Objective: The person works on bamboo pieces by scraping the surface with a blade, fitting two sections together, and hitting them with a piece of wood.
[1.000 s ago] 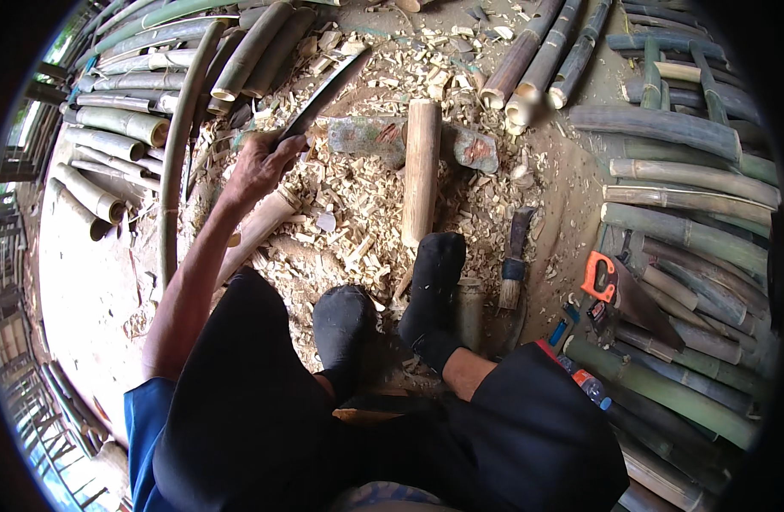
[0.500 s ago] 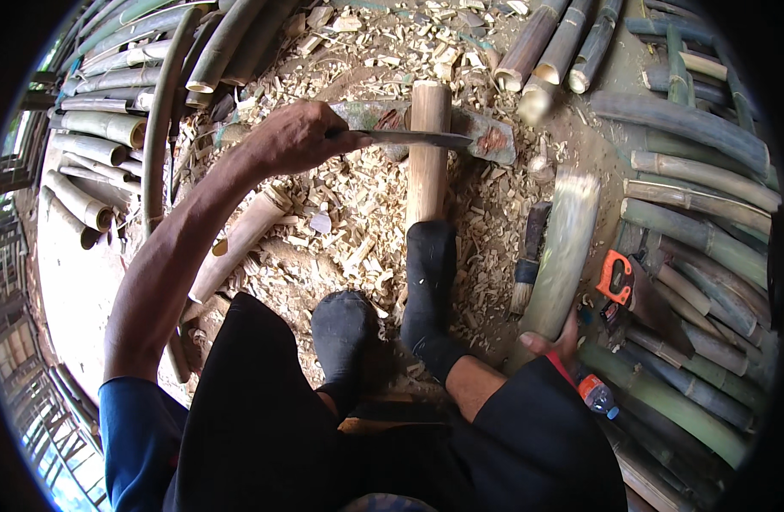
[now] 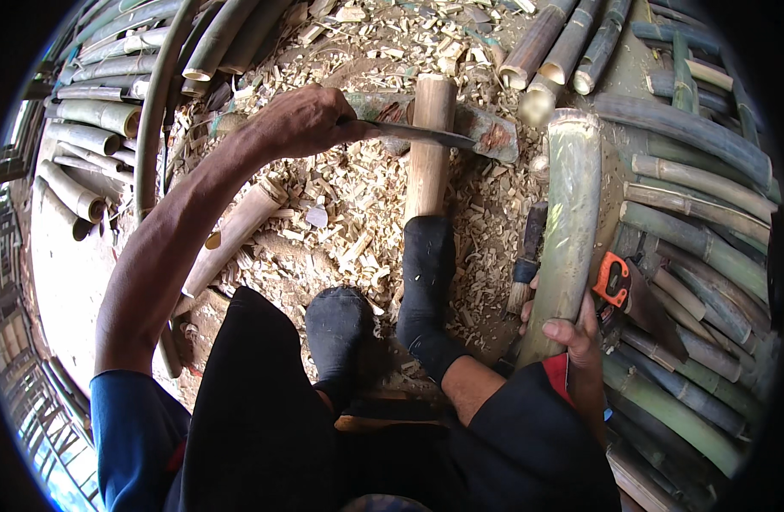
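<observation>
My left hand grips the handle of a long knife, whose blade lies across the far end of a short pale bamboo billet. That billet lies on the ground under my right socked foot. My right hand holds the near end of a thick green bamboo pole, which runs away from me on the right. My left socked foot rests beside the right one.
Wood shavings cover the ground. A rusty flat blade lies behind the billet. A brush and an orange-handled saw lie on the right. Stacked bamboo poles ring the spot on left, back and right.
My left hand swung the knife from the left pile over to the billet's far end. My right hand came into view, pulling a thick green pole up on the right.
</observation>
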A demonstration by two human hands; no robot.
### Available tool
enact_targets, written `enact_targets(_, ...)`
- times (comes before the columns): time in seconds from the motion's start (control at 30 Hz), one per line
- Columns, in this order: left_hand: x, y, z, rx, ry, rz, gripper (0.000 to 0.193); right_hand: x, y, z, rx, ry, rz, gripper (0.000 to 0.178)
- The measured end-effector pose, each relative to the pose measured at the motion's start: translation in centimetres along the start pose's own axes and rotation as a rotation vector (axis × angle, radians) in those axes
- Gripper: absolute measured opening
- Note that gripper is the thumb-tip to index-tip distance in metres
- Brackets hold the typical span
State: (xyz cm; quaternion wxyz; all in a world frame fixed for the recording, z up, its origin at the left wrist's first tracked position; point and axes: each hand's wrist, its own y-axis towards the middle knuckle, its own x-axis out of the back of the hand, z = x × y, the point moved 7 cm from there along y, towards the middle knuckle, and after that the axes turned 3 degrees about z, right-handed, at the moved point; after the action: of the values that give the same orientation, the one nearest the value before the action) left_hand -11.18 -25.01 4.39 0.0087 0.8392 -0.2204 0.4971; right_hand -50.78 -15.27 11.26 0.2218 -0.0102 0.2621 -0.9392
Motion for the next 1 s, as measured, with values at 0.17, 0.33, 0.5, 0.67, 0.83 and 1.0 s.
enact_targets(0.17,0.2,-0.3,-0.4,0.049,0.013,0.012,0.040,-0.1,0.6,2.0,-0.055,-0.089,-0.087,0.095)
enact_targets(0.33,-0.6,-0.5,-0.1,-0.026,0.102,-0.080,0.044,-0.5,2.6,6.9,0.093,-0.336,-0.062,0.108)
enact_targets(0.5,-1.1,-1.4,0.6,-0.026,0.140,-0.126,0.047,-3.9,4.7,13.3,0.473,-0.596,-0.121,0.091)
enact_targets(0.67,-0.4,0.0,-0.2,0.068,0.118,-0.010,0.054,-5.4,11.5,7.6,-0.091,-1.135,0.096,0.104)
enact_targets(0.83,-0.3,0.2,0.2,0.096,0.154,0.026,0.056,-3.9,9.5,19.3,0.515,-1.149,0.039,0.091)
enact_targets(1.0,-0.1,-0.2,0.0,0.088,0.189,0.023,0.055,-6.7,9.0,18.8,0.659,-0.721,-0.142,0.074)
